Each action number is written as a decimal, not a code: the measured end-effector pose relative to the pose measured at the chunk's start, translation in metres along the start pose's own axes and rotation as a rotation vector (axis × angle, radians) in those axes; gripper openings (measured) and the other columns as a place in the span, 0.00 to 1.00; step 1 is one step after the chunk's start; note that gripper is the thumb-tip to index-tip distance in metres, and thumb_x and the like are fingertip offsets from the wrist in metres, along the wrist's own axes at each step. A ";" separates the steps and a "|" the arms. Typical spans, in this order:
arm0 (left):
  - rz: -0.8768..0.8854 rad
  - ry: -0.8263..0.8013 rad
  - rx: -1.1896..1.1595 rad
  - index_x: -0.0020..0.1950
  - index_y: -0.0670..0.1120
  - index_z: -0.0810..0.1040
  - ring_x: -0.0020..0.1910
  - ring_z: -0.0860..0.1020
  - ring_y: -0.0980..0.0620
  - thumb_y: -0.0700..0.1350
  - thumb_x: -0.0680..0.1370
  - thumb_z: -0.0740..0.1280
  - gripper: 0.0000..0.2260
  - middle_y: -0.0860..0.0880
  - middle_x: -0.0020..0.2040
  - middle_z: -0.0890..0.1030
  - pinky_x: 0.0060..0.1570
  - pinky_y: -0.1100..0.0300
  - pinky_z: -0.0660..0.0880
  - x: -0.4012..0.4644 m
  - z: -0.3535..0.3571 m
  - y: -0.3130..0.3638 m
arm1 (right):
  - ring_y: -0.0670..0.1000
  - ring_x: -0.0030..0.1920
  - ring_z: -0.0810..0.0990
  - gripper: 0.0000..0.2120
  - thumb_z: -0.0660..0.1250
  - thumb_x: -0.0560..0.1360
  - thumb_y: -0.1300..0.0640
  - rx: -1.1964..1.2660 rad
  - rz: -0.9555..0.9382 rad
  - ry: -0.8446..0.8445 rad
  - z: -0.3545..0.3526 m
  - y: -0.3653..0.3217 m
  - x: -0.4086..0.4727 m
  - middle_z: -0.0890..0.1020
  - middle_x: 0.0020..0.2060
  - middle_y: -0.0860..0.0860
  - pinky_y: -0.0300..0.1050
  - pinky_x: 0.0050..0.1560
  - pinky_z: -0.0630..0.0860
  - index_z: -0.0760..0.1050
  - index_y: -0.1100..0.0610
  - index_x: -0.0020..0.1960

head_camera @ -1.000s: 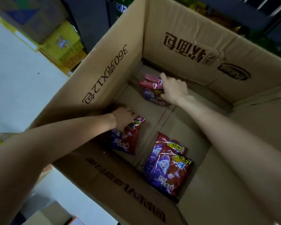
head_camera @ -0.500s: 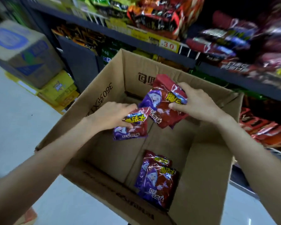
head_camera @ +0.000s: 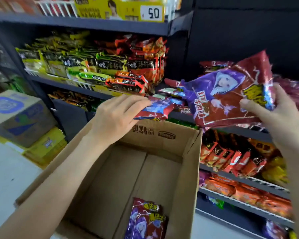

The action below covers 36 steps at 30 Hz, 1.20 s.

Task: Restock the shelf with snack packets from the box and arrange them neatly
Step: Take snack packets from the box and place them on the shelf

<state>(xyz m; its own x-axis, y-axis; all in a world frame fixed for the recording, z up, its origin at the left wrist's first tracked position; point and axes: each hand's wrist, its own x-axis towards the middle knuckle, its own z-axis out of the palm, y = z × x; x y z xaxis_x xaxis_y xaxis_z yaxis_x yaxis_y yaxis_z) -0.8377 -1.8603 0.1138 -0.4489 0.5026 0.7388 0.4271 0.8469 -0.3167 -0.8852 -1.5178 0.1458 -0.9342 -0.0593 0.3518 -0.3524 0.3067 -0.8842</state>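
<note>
Both hands lifted above the cardboard box, toward the shelf. Left hand grips one snack packet; right hand pinches a bunch, likely for placing. Spare packets lie in the box's near corner.

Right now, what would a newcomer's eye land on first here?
Probably the big red-and-purple snack packet gripped by the right hand up at shelf height. Next, the left hand holding a smaller matching packet over the open brown cardboard box, with a few packets left at its bottom.
</note>
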 end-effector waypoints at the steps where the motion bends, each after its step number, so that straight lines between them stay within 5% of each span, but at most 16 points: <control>1: 0.038 0.043 0.006 0.61 0.46 0.73 0.51 0.80 0.51 0.49 0.74 0.71 0.17 0.49 0.54 0.82 0.48 0.60 0.74 0.013 0.005 0.001 | 0.44 0.47 0.83 0.18 0.74 0.64 0.44 0.057 -0.005 0.048 -0.007 0.000 0.004 0.83 0.47 0.43 0.43 0.51 0.79 0.73 0.40 0.51; 6: 0.202 0.219 0.039 0.58 0.47 0.77 0.48 0.81 0.51 0.40 0.77 0.68 0.11 0.50 0.50 0.84 0.45 0.58 0.78 0.085 0.049 0.004 | 0.47 0.52 0.82 0.12 0.72 0.72 0.51 0.197 -0.041 0.208 -0.029 0.011 0.033 0.81 0.51 0.46 0.53 0.58 0.77 0.71 0.40 0.51; 15: 0.124 0.083 0.144 0.54 0.47 0.81 0.49 0.80 0.49 0.36 0.76 0.61 0.13 0.50 0.50 0.83 0.54 0.56 0.72 0.153 0.149 -0.008 | 0.47 0.54 0.80 0.21 0.71 0.72 0.47 0.177 0.013 0.206 -0.049 0.037 0.100 0.81 0.50 0.44 0.56 0.60 0.75 0.67 0.47 0.61; 22: -0.189 -0.151 0.048 0.54 0.44 0.79 0.48 0.81 0.47 0.32 0.66 0.71 0.18 0.48 0.50 0.82 0.47 0.54 0.75 0.169 0.185 -0.019 | 0.42 0.51 0.80 0.21 0.69 0.74 0.49 0.156 -0.009 0.203 -0.046 0.046 0.132 0.80 0.50 0.42 0.43 0.55 0.75 0.65 0.49 0.63; 26: -0.375 -0.328 -0.104 0.63 0.42 0.73 0.57 0.78 0.43 0.34 0.71 0.71 0.21 0.43 0.59 0.79 0.56 0.51 0.74 0.167 0.199 -0.023 | 0.42 0.51 0.80 0.23 0.69 0.74 0.49 0.147 -0.023 0.163 -0.034 0.049 0.165 0.80 0.52 0.45 0.38 0.51 0.73 0.64 0.50 0.65; 31: -0.285 -0.345 -0.011 0.59 0.45 0.77 0.54 0.79 0.44 0.32 0.67 0.72 0.22 0.45 0.54 0.82 0.56 0.49 0.74 0.156 0.212 -0.043 | 0.43 0.51 0.79 0.25 0.71 0.73 0.51 0.162 -0.007 0.095 -0.002 0.055 0.211 0.79 0.52 0.47 0.37 0.51 0.74 0.65 0.53 0.65; 36: -0.311 -0.606 -0.277 0.70 0.51 0.69 0.67 0.69 0.48 0.48 0.79 0.63 0.19 0.49 0.67 0.73 0.68 0.51 0.61 0.149 0.222 -0.037 | 0.42 0.48 0.78 0.25 0.70 0.74 0.53 0.082 -0.045 0.048 0.035 0.063 0.237 0.77 0.50 0.47 0.29 0.43 0.71 0.64 0.56 0.65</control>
<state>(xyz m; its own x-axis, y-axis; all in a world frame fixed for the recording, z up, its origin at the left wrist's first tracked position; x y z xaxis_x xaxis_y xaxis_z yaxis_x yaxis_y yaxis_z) -1.0947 -1.7783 0.1041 -0.9026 0.3218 0.2861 0.3558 0.9316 0.0748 -1.1309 -1.5461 0.1622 -0.9142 -0.0253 0.4046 -0.3995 0.2254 -0.8886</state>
